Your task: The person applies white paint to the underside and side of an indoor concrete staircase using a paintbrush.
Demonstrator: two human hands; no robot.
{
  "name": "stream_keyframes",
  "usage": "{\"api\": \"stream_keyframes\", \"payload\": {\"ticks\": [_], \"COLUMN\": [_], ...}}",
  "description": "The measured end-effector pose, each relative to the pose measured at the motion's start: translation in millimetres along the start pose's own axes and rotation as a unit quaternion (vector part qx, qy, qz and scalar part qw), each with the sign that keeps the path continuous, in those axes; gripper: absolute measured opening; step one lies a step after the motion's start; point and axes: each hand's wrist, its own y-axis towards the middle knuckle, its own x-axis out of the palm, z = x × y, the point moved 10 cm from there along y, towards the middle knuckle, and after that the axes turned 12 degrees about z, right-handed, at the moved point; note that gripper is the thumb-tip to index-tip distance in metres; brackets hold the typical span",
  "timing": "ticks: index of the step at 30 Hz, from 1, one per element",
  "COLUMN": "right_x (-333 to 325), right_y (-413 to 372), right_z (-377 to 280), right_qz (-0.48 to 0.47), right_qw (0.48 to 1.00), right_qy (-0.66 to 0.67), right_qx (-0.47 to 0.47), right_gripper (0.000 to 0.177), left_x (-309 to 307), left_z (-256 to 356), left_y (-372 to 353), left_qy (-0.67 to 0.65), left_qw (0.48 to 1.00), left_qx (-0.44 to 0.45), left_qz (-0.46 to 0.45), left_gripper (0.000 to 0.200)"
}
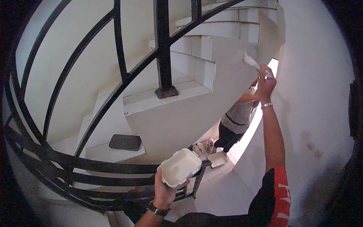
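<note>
My right hand (pixel 266 86) is raised and closed around a paintbrush (pixel 250 60). White paint coats its bristles, which lie right at the pale side panel (pixel 227 72) under the spiral stairs. Lower down, my left hand (pixel 165 193) grips a white rectangular container (pixel 182 182) from below and the left side, thumb along its edge. White paint shows inside, and the container is tilted slightly toward me.
A black metal railing (pixel 163 45) curves across the left and front. On a low step lies a dark rectangular pad (pixel 124 142). Another person (pixel 238 117) stands below, beyond the stair panel, near a white square object (pixel 218 159). A white wall (pixel 317 75) rises on the right.
</note>
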Motion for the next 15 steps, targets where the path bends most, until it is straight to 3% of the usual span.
{"api": "stream_keyframes", "payload": {"ticks": [4, 7, 8, 10, 11, 13, 14, 15], "right_x": [27.0, 46.1, 42.6, 50.3, 48.2, 22.9, 14.0, 2.1], "right_y": [-30.6, -68.6, -73.1, -78.9, -75.9, -56.2, -44.0, -27.6], "right_z": [-25.7, -89.3, -99.3, -97.6, -92.4, -68.5, -59.7, -52.9], "right_qz": [-0.044, -0.136, -0.134, -0.194, -0.193, -0.081, -0.021, 0.0], "right_qw": [0.997, 0.977, 0.978, 0.972, 0.972, 0.981, 0.98, 0.996], "right_qy": [0.057, 0.084, 0.082, 0.128, 0.129, 0.176, 0.19, 0.085], "right_qx": [0.0, -0.141, -0.14, -0.022, -0.023, 0.001, 0.061, 0.031], "right_gripper": [0.026, 0.026, 0.026, 0.027, 0.027, 0.023, 0.022, 0.022], "left_x": [10.1, 7.0, 5.2, 3.5, 4.3, 3.1, 0.3, -1.5], "left_z": [5.5, 6.2, 4.6, 3.9, 3.8, 3.3, 3.2, 3.7], "left_y": [-5.2, -5.7, -6.1, -6.8, -7.1, -6.1, -5.4, -4.4], "left_qy": [0.038, 0.037, 0.039, 0.043, 0.037, 0.031, 0.025, 0.018], "left_qw": [0.999, 0.999, 0.999, 0.999, 0.999, 0.999, 0.999, 1.0], "left_qx": [0.026, 0.026, 0.015, 0.005, -0.001, -0.005, -0.001, 0.003], "left_qz": [-0.02, -0.023, -0.021, -0.02, -0.026, -0.03, -0.024, -0.019], "left_gripper": [0.063, 0.063, 0.063, 0.063, 0.063, 0.063, 0.063, 0.063]}}
